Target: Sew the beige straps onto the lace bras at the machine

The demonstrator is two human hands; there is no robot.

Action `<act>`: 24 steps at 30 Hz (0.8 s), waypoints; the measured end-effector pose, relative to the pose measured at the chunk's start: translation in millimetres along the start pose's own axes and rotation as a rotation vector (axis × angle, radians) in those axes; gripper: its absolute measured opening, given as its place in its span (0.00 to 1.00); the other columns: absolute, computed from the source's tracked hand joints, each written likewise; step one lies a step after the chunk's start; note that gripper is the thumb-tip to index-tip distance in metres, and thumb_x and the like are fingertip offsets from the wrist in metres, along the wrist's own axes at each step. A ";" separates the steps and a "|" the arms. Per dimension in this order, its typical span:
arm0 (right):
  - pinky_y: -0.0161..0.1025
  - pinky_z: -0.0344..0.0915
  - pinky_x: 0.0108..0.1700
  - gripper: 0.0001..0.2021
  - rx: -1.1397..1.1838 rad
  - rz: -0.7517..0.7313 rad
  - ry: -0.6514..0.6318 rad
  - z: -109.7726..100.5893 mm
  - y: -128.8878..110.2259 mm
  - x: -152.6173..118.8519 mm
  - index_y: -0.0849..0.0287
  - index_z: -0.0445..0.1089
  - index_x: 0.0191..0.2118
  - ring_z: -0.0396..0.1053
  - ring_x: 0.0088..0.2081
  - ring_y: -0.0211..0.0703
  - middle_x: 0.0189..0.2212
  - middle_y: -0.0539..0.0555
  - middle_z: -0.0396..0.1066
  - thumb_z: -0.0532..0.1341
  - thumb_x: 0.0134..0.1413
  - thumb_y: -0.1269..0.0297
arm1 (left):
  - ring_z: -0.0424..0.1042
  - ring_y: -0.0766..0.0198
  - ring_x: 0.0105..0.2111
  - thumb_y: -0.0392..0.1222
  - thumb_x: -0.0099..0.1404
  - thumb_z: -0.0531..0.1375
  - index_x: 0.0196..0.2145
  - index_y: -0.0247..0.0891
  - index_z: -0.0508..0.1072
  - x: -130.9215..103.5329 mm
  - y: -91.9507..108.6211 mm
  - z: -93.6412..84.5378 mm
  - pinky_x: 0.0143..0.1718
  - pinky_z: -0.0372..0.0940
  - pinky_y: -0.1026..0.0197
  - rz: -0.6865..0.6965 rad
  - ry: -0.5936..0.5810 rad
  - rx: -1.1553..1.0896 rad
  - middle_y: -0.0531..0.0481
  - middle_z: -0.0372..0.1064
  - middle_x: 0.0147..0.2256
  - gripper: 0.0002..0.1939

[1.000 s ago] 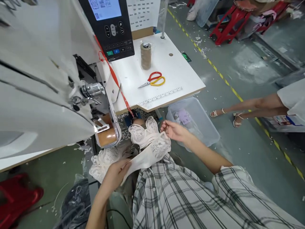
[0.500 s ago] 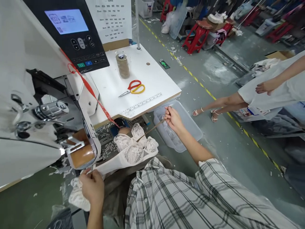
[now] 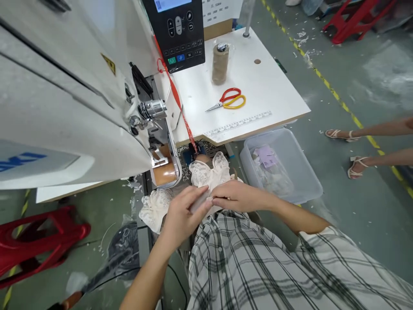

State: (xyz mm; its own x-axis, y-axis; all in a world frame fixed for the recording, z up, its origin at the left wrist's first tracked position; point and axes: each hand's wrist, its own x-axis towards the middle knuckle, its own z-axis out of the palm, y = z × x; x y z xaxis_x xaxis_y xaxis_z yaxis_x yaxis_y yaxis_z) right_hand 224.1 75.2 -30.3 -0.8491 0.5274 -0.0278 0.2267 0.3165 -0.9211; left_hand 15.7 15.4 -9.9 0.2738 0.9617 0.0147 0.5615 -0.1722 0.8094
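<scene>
White lace bras point(image 3: 211, 172) lie across my lap, just below the table edge. Both my hands meet over them, in front of the plaid shirt. My left hand point(image 3: 185, 209) is closed with thumb and fingers on the white bra fabric, its fingertips pointing to the right. My right hand point(image 3: 235, 196) pinches at the same spot, its fingertips touching the fabric beside my left thumb; the exact piece between them is partly hidden. Another bunch of white lace point(image 3: 156, 209) hangs to the left of my left hand. The sewing machine's presser foot point(image 3: 159, 161) is up and to the left.
On the white table point(image 3: 274, 86) are scissors point(image 3: 230, 101), a clear ruler point(image 3: 238, 122) and a beige thread cone point(image 3: 220, 64). A clear plastic bin point(image 3: 300, 172) sits on the floor at right. A red stool point(image 3: 41, 241) stands left. Another person's feet point(image 3: 350, 150) are at far right.
My right hand has come from above the bin, where it held a thin brown strap taut, to the bra on my lap. My left hand has moved right to meet it. The view has swung left.
</scene>
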 end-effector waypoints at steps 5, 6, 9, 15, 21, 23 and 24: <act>0.33 0.54 0.32 0.14 0.046 0.086 -0.117 4.2 -6.5 6.2 0.60 0.66 0.28 0.63 0.27 0.35 0.23 0.48 0.67 0.53 0.66 0.66 | 0.71 0.66 0.28 0.42 0.71 0.54 0.39 0.38 0.78 -4.9 -11.0 3.8 0.28 0.62 0.66 0.066 0.007 0.109 0.50 0.73 0.28 0.12; 0.33 0.55 0.32 0.14 0.058 0.122 -0.108 5.4 -6.5 6.3 0.60 0.67 0.28 0.63 0.27 0.35 0.23 0.47 0.67 0.53 0.66 0.66 | 0.70 0.66 0.27 0.43 0.72 0.54 0.37 0.39 0.77 -6.1 -12.4 4.9 0.27 0.61 0.66 0.057 0.007 0.139 0.50 0.72 0.28 0.12; 0.33 0.55 0.32 0.08 0.024 0.195 0.041 10.3 -5.7 6.8 0.60 0.71 0.32 0.63 0.28 0.36 0.24 0.47 0.68 0.59 0.62 0.66 | 0.66 0.66 0.24 0.44 0.72 0.52 0.30 0.39 0.72 -8.9 -14.9 8.9 0.24 0.57 0.65 0.028 0.035 0.211 0.52 0.67 0.25 0.15; 0.34 0.56 0.35 0.04 0.036 0.093 0.225 15.8 -7.8 10.8 0.59 0.75 0.33 0.63 0.31 0.37 0.27 0.49 0.67 0.62 0.57 0.70 | 0.62 0.68 0.22 0.42 0.70 0.53 0.25 0.40 0.65 -9.4 -19.6 20.3 0.23 0.54 0.66 0.034 0.178 0.161 0.55 0.62 0.23 0.14; 0.34 0.51 0.29 0.08 0.279 0.225 0.270 10.3 -4.0 15.0 0.61 0.72 0.30 0.53 0.24 0.34 0.20 0.45 0.57 0.61 0.56 0.63 | 0.71 0.65 0.28 0.40 0.71 0.51 0.29 0.39 0.72 -8.3 -22.0 9.1 0.30 0.64 0.66 0.026 0.138 -0.036 0.51 0.71 0.27 0.14; 0.34 0.54 0.30 0.11 0.351 0.237 0.309 7.4 -5.9 16.4 0.61 0.71 0.30 0.55 0.25 0.35 0.21 0.45 0.58 0.62 0.56 0.58 | 0.76 0.62 0.34 0.38 0.70 0.53 0.37 0.39 0.76 -12.4 -18.6 -1.8 0.34 0.68 0.65 0.029 0.133 -0.015 0.47 0.78 0.34 0.11; 0.35 0.57 0.32 0.13 0.360 0.203 0.301 5.7 -8.5 17.5 0.61 0.71 0.29 0.59 0.27 0.36 0.23 0.47 0.61 0.63 0.56 0.55 | 0.78 0.62 0.36 0.38 0.69 0.54 0.40 0.39 0.76 -15.2 -16.3 -6.6 0.35 0.70 0.65 0.034 0.134 0.008 0.46 0.79 0.36 0.11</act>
State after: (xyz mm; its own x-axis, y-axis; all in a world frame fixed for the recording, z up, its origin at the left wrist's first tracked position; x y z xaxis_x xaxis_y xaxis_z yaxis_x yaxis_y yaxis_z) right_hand 204.5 77.3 -25.1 -0.6176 0.7709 -0.1557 0.1491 -0.0795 -0.9856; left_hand -2.8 4.9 -19.4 0.1860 0.9751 0.1206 0.5600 -0.2060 0.8024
